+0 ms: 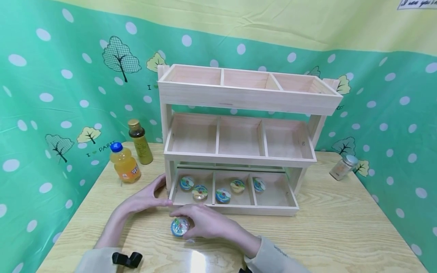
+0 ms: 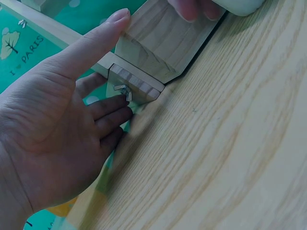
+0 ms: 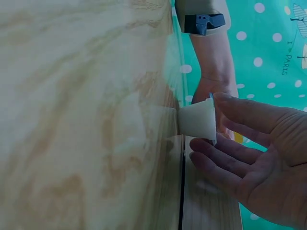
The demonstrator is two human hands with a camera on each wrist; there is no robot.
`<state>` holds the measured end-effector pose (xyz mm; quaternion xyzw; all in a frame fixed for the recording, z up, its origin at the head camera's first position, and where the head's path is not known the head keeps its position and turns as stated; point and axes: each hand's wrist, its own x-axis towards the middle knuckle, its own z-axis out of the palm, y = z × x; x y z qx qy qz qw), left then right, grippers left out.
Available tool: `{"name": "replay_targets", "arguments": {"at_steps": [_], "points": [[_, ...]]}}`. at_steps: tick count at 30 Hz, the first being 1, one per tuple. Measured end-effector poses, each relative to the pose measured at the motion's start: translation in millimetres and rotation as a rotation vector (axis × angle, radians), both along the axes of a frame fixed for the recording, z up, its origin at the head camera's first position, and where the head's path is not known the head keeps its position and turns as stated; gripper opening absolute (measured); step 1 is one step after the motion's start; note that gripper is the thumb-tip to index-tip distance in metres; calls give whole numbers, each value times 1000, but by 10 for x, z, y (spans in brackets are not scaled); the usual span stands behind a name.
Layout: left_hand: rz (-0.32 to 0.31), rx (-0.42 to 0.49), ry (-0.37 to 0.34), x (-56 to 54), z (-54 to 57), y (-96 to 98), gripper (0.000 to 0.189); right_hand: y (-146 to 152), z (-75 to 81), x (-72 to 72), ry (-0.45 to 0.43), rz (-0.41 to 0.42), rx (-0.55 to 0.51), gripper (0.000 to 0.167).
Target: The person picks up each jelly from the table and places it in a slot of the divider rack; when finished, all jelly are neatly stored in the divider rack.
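In the head view my right hand (image 1: 208,222) pinches a small cup with a printed blue foil lid (image 1: 179,226), a jelly cup by its look, in front of the shelf. The right wrist view shows its white tapered side (image 3: 197,120), with the thumb at one side of the rim and the fingers at the other; its base is at the tabletop. At the left end of the wooden shelf's bottom tray (image 1: 235,210), my left hand (image 1: 145,197) has its thumb against the front corner. Its other fingers, fairly straight, reach the foot with a wing nut (image 2: 123,91).
Several similar lidded cups (image 1: 200,192) lie in the bottom tray's compartments. Two more tiers (image 1: 249,94) rise above it. To the left stand an orange drink bottle (image 1: 127,167) and a green-brown bottle (image 1: 141,146). A jar (image 1: 343,168) tilts at the right by the curtain.
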<state>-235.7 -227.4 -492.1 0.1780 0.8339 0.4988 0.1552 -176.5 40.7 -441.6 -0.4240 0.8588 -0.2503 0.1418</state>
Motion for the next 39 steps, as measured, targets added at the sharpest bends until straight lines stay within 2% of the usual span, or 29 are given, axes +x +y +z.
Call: {"name": "replay_targets", "arguments": {"at_steps": [16, 39], "points": [[10, 4, -16, -7, 7, 4, 109, 2, -56, 7, 20, 9, 27, 64], [4, -5, 0, 6, 7, 3, 112, 6, -43, 9, 53, -42, 28, 55]]}}
